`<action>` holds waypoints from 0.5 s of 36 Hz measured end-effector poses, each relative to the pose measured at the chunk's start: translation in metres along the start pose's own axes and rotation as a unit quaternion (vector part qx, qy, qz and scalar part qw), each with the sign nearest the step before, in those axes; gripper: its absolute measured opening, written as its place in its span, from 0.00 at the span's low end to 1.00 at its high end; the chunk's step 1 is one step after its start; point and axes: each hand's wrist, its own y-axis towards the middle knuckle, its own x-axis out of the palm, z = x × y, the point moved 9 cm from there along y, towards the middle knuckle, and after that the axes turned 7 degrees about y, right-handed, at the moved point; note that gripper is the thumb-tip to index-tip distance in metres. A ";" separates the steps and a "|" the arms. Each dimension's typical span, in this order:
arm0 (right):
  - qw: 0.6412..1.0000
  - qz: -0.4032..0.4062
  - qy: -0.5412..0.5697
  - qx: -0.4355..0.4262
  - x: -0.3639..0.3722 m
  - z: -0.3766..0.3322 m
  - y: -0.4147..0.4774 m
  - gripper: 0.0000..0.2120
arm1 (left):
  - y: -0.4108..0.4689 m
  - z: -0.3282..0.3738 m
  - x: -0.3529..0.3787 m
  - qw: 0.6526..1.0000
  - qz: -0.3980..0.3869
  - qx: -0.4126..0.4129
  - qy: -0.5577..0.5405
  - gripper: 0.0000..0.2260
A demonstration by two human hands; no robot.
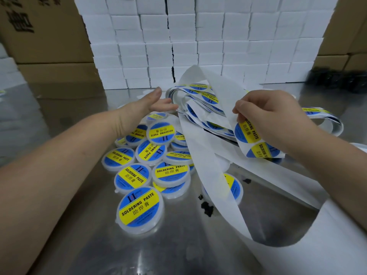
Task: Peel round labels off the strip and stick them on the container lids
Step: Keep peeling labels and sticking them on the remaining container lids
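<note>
On the steel table [123,255] a heap of round containers [156,153] lies with blue-and-yellow labels already on the lids, the nearest container [140,208] at the heap's near edge. Above the heap's far edge the left hand [153,104] hovers with fingers straight and relaxed, holding nothing. Its fingertips are just beside the tangled coils of the label strip [198,135], but I cannot tell whether they touch. Right of the heap the right hand [266,114] is raised, its thumb and curled fingers pinching the strip at the top edge of a round label [247,132]. A second label [262,150] sits below on the same backing. The strip's bare white length loops down across the heap's right side, partly covering one more labelled container [235,187]. Dark crumbs [207,209] lie just right of the heap's near end. Beyond the heap stands a wall of white boxes [198,36], with brown cartons [45,42] beside it
</note>
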 end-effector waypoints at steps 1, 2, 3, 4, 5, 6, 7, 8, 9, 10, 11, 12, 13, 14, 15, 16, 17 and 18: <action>1.000 0.001 -0.002 0.001 0.000 0.000 0.000 0.13 | 0.000 0.000 -0.002 1.000 0.009 0.002 -0.002 0.42; 1.000 0.002 -0.003 0.001 -0.001 0.000 0.000 0.12 | -0.002 0.002 -0.005 1.000 0.028 0.004 0.007 0.43; 1.000 0.002 -0.003 -0.001 -0.001 -0.001 0.000 0.12 | -0.004 0.003 -0.011 0.998 0.059 0.003 0.008 0.38; 1.000 0.002 -0.003 -0.002 -0.001 -0.002 0.000 0.12 | -0.005 0.004 -0.018 0.995 0.094 0.001 0.015 0.28; 1.000 0.002 -0.002 -0.003 0.000 -0.002 0.000 0.12 | -0.005 0.001 -0.028 0.990 0.133 -0.009 0.051 0.19; 1.000 0.003 -0.001 -0.003 -0.001 -0.003 0.000 0.12 | -0.005 -0.004 -0.037 0.980 0.175 -0.032 0.095 0.15; 1.000 0.003 -0.001 -0.001 -0.001 -0.003 0.000 0.12 | -0.005 -0.008 -0.047 0.966 0.220 -0.044 0.129 0.13; 1.000 0.004 -0.001 0.002 -0.001 -0.002 0.001 0.13 | -0.005 -0.013 -0.057 0.954 0.269 -0.065 0.117 0.13; 1.000 0.003 -0.002 0.005 -0.001 -0.002 0.001 0.13 | -0.007 -0.018 -0.065 0.944 0.306 -0.089 0.085 0.12; 1.000 0.001 -0.003 0.005 -0.001 -0.002 0.000 0.13 | -0.005 -0.024 -0.070 0.935 0.331 -0.110 0.066 0.11; 1.000 -0.002 -0.004 0.005 -0.001 -0.002 0.001 0.13 | -0.002 -0.029 -0.073 0.931 0.334 -0.130 0.072 0.10; 1.000 -0.006 -0.007 0.005 -0.001 -0.001 0.001 0.13 | 0.007 -0.033 -0.073 0.932 0.313 -0.147 0.105 0.11; 1.000 -0.011 -0.013 0.006 -0.001 -0.001 0.001 0.13 | 0.017 -0.036 -0.071 0.936 0.281 -0.158 0.139 0.12; 1.000 -0.015 -0.019 0.007 0.000 0.000 0.001 0.13 | 0.026 -0.038 -0.069 0.937 0.255 -0.166 0.171 0.13; 1.000 -0.019 -0.022 0.008 0.001 0.000 0.001 0.13 | 0.033 -0.039 -0.069 0.935 0.239 -0.177 0.194 0.14; 0.999 -0.021 -0.023 0.007 0.001 0.000 0.001 0.13 | 0.039 -0.040 -0.069 0.934 0.227 -0.187 0.205 0.15; 0.999 -0.024 -0.021 0.005 0.001 0.000 0.001 0.13 | 0.047 -0.041 -0.068 0.934 0.218 -0.192 0.208 0.15; 0.999 -0.028 -0.019 0.001 0.002 0.000 0.001 0.14 | 0.053 -0.043 -0.067 0.932 0.208 -0.198 0.221 0.15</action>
